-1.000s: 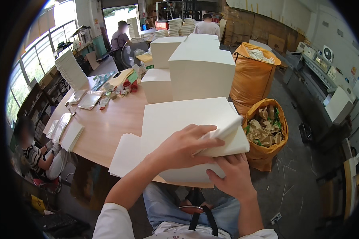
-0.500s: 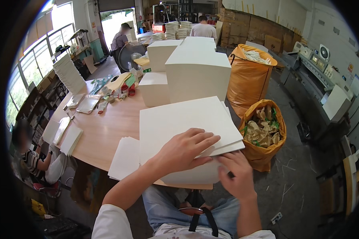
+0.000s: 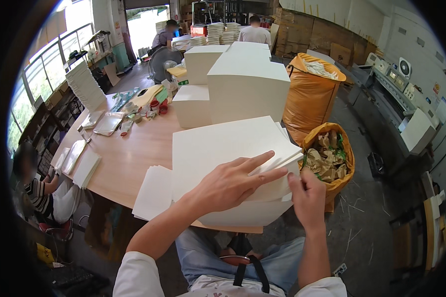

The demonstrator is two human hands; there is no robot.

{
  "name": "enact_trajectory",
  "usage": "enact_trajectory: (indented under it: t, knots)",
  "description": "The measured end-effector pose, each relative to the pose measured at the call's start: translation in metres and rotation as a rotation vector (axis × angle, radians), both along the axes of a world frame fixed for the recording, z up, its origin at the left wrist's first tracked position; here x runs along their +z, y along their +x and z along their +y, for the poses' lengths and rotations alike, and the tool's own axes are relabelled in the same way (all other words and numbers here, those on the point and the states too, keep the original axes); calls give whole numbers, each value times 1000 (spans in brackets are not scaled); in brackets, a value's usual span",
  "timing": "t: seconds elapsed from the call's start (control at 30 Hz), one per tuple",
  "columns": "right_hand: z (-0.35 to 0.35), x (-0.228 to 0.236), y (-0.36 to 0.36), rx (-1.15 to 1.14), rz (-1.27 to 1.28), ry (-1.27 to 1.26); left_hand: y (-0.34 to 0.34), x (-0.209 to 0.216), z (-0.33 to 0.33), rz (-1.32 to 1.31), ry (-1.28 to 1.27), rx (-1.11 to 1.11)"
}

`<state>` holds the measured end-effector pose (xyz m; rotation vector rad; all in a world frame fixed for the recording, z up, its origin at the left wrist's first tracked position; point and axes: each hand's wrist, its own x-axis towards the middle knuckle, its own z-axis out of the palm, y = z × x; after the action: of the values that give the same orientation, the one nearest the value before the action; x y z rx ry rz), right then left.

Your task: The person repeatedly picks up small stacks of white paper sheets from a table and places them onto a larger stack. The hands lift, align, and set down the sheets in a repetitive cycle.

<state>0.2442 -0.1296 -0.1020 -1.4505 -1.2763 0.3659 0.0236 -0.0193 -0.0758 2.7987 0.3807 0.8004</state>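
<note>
A stack of large white paper sheets (image 3: 218, 141) lies at the table's near edge. Its right corner is fanned up into several separate layers. Across the top sheet rests my left hand (image 3: 233, 180), fingers stretched and spread toward that corner. My right hand (image 3: 308, 195) is at the right edge of the stack, fingers curled and thumb against the lifted sheet edges. How many sheets lie between its fingers is hidden. A smaller fan of white sheets (image 3: 151, 193) sticks out at the stack's left.
Tall white paper stacks (image 3: 248, 96) stand just beyond. Two orange sacks, one with white scraps (image 3: 309, 99) and one with brown paper (image 3: 349, 175), stand at right. Tape rolls (image 3: 158, 105) and plastic packets (image 3: 109, 123) lie on the wooden table (image 3: 134, 158). A person (image 3: 49, 188) sits at left.
My right hand has moved right and slightly up, its fingers curling more. The sheets' right corner has lifted and fanned apart. My left hand's fingers have spread wider.
</note>
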Motion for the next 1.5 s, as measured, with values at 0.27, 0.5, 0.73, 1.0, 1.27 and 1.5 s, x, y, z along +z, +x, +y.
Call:
enact_trajectory:
  t: [0.27, 0.5, 0.73, 1.0, 1.27, 1.5]
  knots:
    - [18, -6, -4, 58, 173, 189, -1, -5, 6, -131, -141, -18]
    - [8, 11, -5, 151, 692, 2, -3, 1, 1, -108, -184, -7]
    - [6, 14, 9, 213, 534, -58, -3, -1, 6, -110, -221, -21]
    - [8, 11, -1, 159, 386, 54, 1, -3, 4, -122, -202, 28]
    - [12, 16, 1, 218, 681, -22, -2, 0, 3, -96, -82, -17]
    - [8, 16, 5, 224, 653, -53, 0, 1, 2, -123, -164, -9]
